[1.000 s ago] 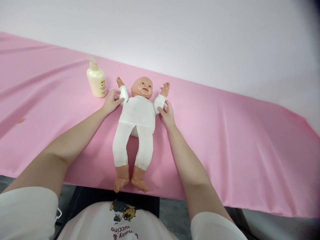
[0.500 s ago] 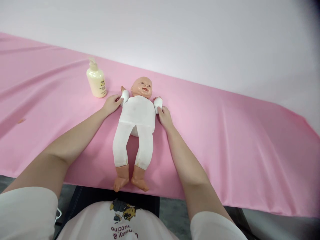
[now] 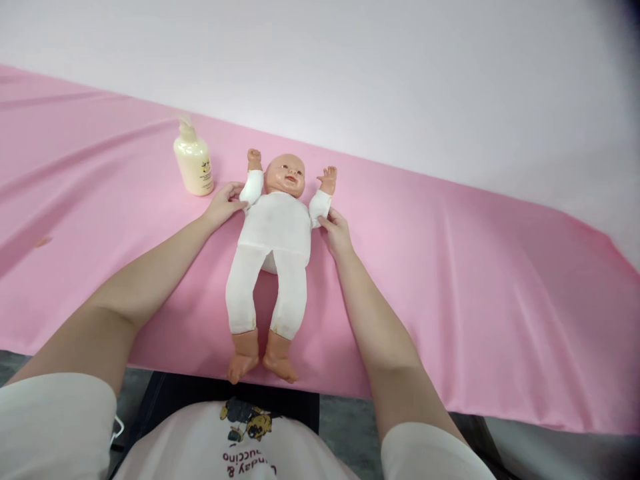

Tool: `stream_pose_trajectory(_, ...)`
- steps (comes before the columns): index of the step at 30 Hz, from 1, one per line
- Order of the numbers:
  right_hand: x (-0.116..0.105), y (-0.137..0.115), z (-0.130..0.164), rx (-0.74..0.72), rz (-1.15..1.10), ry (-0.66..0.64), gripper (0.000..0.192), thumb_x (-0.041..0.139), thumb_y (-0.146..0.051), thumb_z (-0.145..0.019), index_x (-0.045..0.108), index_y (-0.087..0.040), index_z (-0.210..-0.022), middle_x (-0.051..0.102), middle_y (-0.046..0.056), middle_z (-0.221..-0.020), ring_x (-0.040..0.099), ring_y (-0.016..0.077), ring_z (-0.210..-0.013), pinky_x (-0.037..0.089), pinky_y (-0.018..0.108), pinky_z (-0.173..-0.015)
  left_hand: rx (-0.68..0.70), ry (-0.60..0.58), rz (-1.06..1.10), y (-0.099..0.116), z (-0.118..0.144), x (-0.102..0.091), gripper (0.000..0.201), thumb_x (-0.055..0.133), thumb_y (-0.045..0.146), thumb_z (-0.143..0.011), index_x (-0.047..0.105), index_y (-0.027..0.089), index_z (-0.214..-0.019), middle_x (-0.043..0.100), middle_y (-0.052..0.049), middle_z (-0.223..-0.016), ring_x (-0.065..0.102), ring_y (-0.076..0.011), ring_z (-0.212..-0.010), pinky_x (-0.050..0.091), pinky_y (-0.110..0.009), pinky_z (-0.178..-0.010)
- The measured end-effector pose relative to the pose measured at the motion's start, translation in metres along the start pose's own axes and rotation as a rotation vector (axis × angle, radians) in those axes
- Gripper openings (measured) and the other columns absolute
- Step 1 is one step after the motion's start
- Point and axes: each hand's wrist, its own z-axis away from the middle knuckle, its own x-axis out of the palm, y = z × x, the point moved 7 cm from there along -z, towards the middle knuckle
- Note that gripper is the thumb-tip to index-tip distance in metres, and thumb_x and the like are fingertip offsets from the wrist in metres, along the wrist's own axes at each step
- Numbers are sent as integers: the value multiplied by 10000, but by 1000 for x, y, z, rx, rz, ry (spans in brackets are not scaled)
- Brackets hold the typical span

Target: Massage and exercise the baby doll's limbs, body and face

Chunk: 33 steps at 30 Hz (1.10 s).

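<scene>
Up beside the bald head go both of the doll's (image 3: 274, 223) arms, which half a second ago hung lower and further forward; its body and legs lie where they were. It is a peach-coloured baby doll in a white long-sleeved top and white trousers, bare-footed, with small yellowish marks at the trouser cuffs. One of its little hands looks curled, the other spread. It lies on its back, feet at the near edge of the pink-covered desk (image 3: 500, 300), head towards the far edge.

I count one doll, one cream-coloured pump bottle (image 3: 194, 167) and the person's two bare hands. The bottle stands upright close to the far edge, left of the doll, well in from the desk's right-hand corner.

Both of the person's arms reach forward over the near edge, one each side of the doll, forearms angling inward. The left hand (image 3: 223, 205) has its fingers and thumb nearly closed about one white sleeve near the elbow, the fingertips partly hidden behind it. The right hand (image 3: 337, 230) pinches the other sleeve, thumb at the front, fingers bent close together.
</scene>
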Motion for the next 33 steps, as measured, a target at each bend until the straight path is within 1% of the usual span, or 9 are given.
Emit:
stream_pose_trajectory(3,-2,-4,2,22,-89,77,524,839,-387,-622,699,-233,-1103,759,48,-1158,695,240,-1103,535,442,-1086,-8,18,89,1,0,-1,547,790,213,-563,620,187,-1082,731,-30,-1028,685,-227,-988,500,-391,-952)
stream_pose_trajectory(5,-2,-6,3,26,-110,91,461,835,-350,-600,700,-233,-1026,761,44,-1112,699,241,-1085,541,452,-1074,-30,22,150,1,0,-1,525,798,178,-521,633,187,-1019,731,-1,-943,679,-190,-883,511,-355,-890)
stream_pose_trajectory(9,0,-8,6,23,-113,60,254,778,-296,-618,639,-219,-817,727,42,-1155,692,220,-1097,556,418,-1036,-65,32,249,1,1,1,426,793,91,-451,647,174,-842,723,22,-808,654,-152,-743,525,-304,-753)
stream_pose_trajectory(13,6,-10,8,33,-21,-4,172,699,-237,-618,565,-202,-721,714,47,-1132,681,210,-1082,561,398,-1007,-105,39,257,-1,4,2,221,695,51,-503,578,171,-647,733,-7,-781,680,-166,-768,550,-323,-766)
stream_pose_trajectory(16,6,-10,9,38,-23,-2,156,663,-200,-597,548,-202,-703,712,36,-1081,680,198,-1060,562,386,-999,-127,16,242,-2,6,5,212,659,38,-518,507,172,-582,743,-30,-805,707,-182,-854,556,-342,-833)
stream_pose_trajectory(22,5,-9,8,57,-52,-11,182,686,-217,-603,572,-210,-746,708,37,-1102,675,197,-1081,560,383,-1006,-116,17,239,-3,4,5,226,671,39,-531,509,171,-617,735,-41,-822,711,-194,-878,544,-365,-862)
stream_pose_trajectory(26,6,-7,7,72,-68,-23,311,782,-307,-612,598,-227,-849,713,39,-1105,676,199,-1074,562,366,-983,-100,10,271,-5,0,5,268,741,87,-542,529,179,-678,712,-28,-807,698,-193,-815,540,-353,-813)
stream_pose_trajectory(30,8,-5,3,42,-101,-13,448,828,-440,-650,562,-250,-957,710,29,-1099,677,188,-1069,560,326,-941,10,-24,250,-1,-2,5,324,805,161,-582,621,187,-846,719,-9,-849,692,-188,-844,543,-339,-834)
stream_pose_trajectory(33,6,-2,2,-1,-90,16,579,844,-497,-667,492,-282,-1074,695,-2,-1062,681,160,-968,561,308,-892,34,-54,238,-3,-2,6,475,816,190,-603,653,192,-1049,748,-29,-961,705,-206,-921,544,-362,-895)
